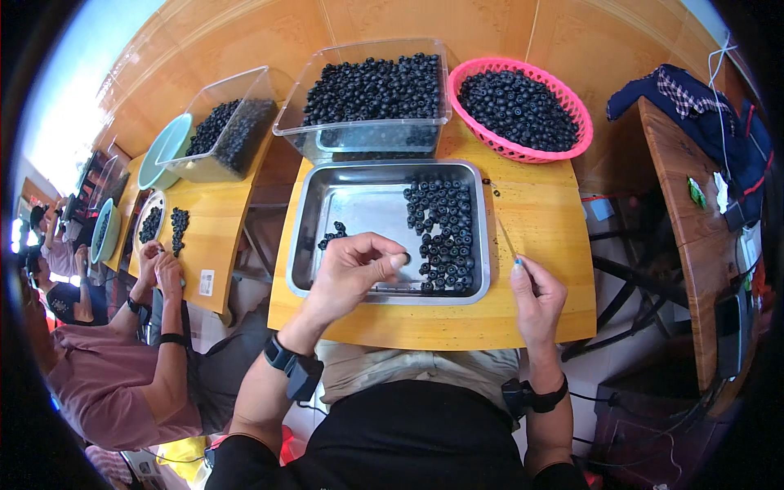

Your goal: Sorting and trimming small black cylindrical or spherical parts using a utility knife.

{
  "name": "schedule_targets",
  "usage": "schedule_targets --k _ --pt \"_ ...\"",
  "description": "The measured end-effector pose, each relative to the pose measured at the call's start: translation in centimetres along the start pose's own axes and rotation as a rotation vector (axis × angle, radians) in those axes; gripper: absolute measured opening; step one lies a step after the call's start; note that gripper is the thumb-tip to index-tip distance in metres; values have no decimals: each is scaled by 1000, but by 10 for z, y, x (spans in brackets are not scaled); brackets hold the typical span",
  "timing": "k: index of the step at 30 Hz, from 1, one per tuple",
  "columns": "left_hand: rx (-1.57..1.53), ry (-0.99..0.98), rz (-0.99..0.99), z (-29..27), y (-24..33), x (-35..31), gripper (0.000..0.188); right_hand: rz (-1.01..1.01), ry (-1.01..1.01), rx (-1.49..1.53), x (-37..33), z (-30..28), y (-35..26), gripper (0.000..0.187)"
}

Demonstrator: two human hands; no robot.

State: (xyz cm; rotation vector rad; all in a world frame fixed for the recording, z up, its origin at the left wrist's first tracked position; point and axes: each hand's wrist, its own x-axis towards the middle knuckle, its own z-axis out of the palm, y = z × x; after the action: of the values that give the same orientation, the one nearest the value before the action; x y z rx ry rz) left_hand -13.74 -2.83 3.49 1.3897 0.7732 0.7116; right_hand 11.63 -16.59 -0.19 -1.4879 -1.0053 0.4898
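My left hand (355, 273) is above the steel tray (351, 175), its thumb and fingers pinching a small dark round bead-like piece (406, 258). Many similar dark pieces (445, 233) with pale ringed centres lie in the tray's right half. A smaller cluster (332, 235) sits on the left, partly behind my left hand. Off the tray's right edge, my right hand (537, 298) is closed around a thin pointed stick (506, 237). The stick points up and away, and a small blue spot shows at my fingers.
Behind the tray stand a clear plastic bin (371, 135) and a pink basket (584, 122), both full of dark pieces. The yellow wooden table (539, 204) carries some crumbs. To the left a person in a mauve shirt (122, 367) works at another table. A wooden desk (686, 237) stands right.
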Motion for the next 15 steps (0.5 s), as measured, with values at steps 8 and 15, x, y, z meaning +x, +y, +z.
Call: schedule_targets --k 8,15 --pt "851 129 152 -44 0 15 14 25 28 -35 0 -4 22 37" --pt "1159 51 323 -58 -12 30 14 84 9 -73 1 -6 18 34"
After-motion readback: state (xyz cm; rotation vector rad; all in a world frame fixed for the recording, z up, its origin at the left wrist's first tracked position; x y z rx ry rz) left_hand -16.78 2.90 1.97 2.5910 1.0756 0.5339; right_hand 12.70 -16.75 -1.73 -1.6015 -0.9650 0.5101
